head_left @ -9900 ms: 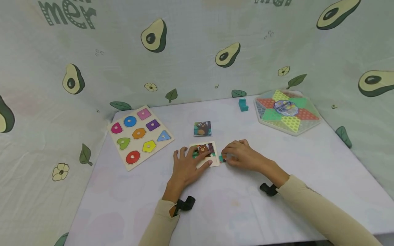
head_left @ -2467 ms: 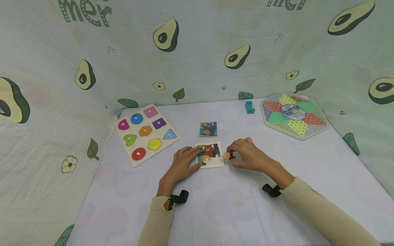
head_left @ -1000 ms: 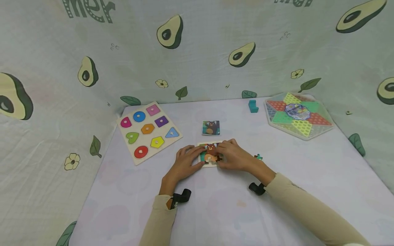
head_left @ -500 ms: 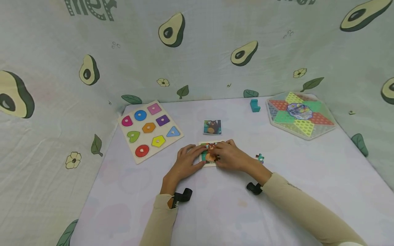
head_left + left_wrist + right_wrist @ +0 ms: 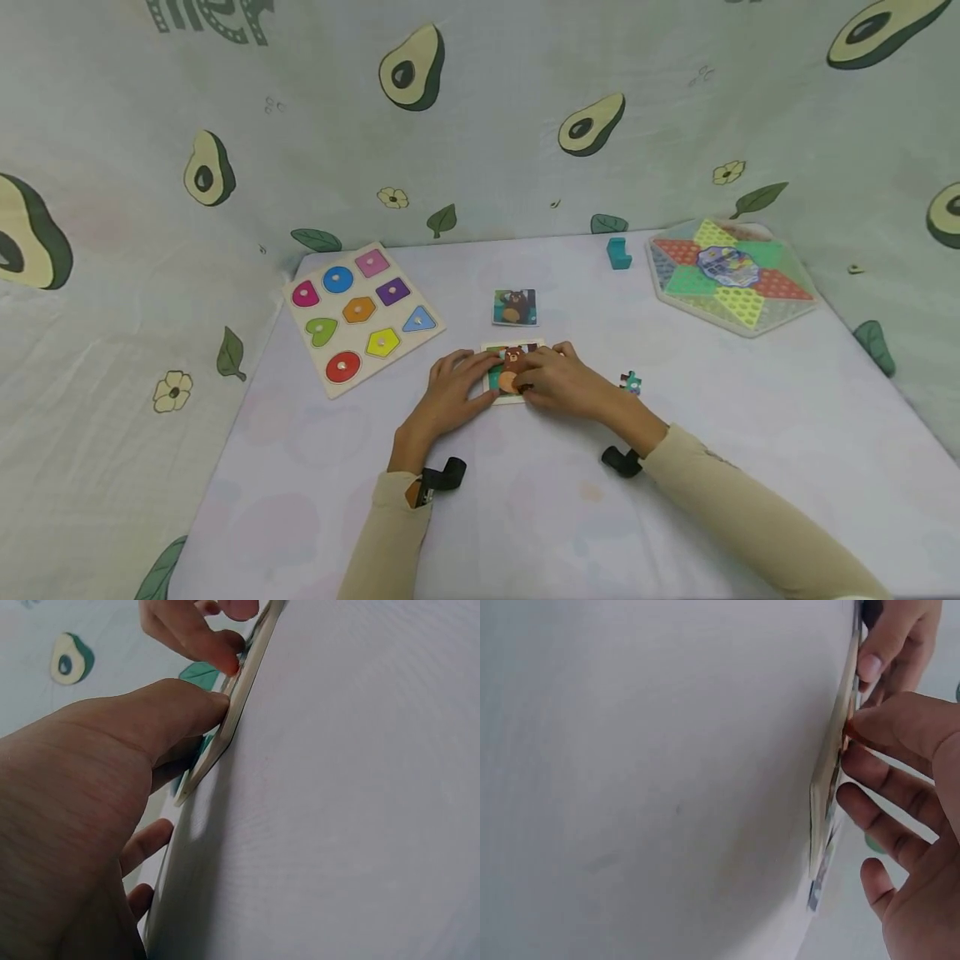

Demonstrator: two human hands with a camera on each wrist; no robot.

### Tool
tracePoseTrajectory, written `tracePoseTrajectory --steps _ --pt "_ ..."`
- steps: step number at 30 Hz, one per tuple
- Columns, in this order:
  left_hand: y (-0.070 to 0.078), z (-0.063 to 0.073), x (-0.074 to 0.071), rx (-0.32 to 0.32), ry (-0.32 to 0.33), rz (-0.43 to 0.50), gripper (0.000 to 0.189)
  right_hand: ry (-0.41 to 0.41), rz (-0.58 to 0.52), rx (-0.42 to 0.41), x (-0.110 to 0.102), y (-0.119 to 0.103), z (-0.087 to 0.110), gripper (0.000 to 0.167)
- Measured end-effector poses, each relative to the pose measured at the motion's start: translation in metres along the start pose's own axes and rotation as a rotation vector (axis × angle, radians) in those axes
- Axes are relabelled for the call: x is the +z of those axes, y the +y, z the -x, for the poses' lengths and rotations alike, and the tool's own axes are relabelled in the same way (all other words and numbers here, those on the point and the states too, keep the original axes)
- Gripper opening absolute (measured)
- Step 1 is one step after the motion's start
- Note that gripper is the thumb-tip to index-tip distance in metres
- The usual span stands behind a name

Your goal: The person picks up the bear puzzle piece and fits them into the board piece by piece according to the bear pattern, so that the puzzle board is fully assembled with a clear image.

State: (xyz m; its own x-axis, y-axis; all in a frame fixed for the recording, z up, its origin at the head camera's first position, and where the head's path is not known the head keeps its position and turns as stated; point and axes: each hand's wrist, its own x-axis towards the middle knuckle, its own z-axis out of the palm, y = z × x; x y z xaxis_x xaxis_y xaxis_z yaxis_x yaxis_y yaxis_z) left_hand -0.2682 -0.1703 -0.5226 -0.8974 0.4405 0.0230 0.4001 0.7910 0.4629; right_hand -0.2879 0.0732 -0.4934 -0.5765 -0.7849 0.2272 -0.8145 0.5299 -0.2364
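Observation:
A small framed jigsaw puzzle (image 5: pixel 513 398) with a bear picture lies on the white table. My left hand (image 5: pixel 450 400) rests on its left side, fingers spread, the thumb at the near edge. At the right half of the frame, my right hand (image 5: pixel 566 385) pinches an orange-and-brown puzzle piece (image 5: pixel 524 388) low against the picture; the fingers cover most of it. In the right wrist view the thumb and fingers of the right hand (image 5: pixel 907 772) meet at the frame (image 5: pixel 825 772). Right of that hand lies a loose teal puzzle piece (image 5: pixel 631 382).
A bear picture card (image 5: pixel 514 307) lies behind the frame. To the left is a shape board (image 5: pixel 363 354) with colourful knobbed pieces. A teal block (image 5: pixel 618 253) and a hexagonal Chinese checkers board (image 5: pixel 731 279) lie at the back right, before an avocado-print cloth (image 5: pixel 480 167).
The right hand has brought the orange-and-brown piece leftward from beside the frame onto it. A loose teal piece has come into sight behind that hand. The left hand stays on the frame.

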Motion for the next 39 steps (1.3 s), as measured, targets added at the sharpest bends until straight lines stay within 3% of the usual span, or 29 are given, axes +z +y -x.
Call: tracePoseTrajectory --steps 6,12,16,25,39 --pt "0.005 0.000 0.005 -0.017 0.054 -0.011 0.049 0.026 -0.076 0.067 -0.010 0.004 0.016 0.017" --pt "0.014 -0.007 0.018 -0.071 0.193 -0.018 0.043 0.067 -0.078 0.121 -0.022 0.012 0.040 0.015" --pt "0.021 -0.011 0.025 -0.119 0.238 -0.025 0.047 0.093 -0.073 0.146 -0.032 0.019 0.057 0.016" --pt "0.025 -0.013 0.025 -0.151 0.234 -0.037 0.049 0.119 -0.054 0.229 -0.052 0.036 0.090 0.018" --pt "0.027 -0.011 0.024 -0.159 0.229 -0.042 0.050 0.079 -0.006 0.329 -0.050 0.047 0.117 0.031"
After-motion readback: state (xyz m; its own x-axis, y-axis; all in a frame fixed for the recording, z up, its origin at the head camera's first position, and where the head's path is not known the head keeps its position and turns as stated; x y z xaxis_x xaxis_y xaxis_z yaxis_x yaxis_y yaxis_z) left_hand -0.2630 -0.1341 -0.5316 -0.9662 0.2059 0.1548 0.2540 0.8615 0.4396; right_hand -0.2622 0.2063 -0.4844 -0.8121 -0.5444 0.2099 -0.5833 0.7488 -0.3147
